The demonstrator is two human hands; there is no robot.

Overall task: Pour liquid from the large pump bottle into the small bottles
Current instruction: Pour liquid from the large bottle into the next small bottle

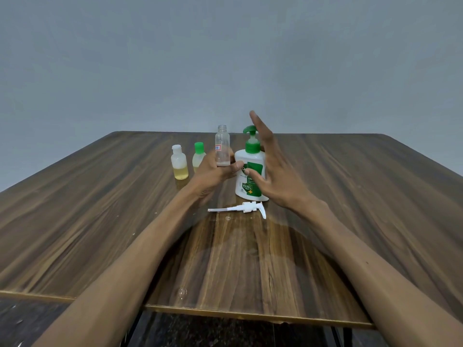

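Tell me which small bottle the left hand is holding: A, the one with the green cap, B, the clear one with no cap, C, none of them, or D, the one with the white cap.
B: the left hand grips the base of the clear uncapped bottle, while the white-capped bottle and the green-capped bottle stand untouched on the table.

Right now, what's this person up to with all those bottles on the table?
The left hand holds a clear, uncapped bottle, nearly empty. The open right hand hovers beside the large pump bottle, whose green pump is on. Two small capped bottles, white-capped and green-capped, stand to the left with yellowish liquid. A loose white pump lies on the wooden table. No pouring is underway.
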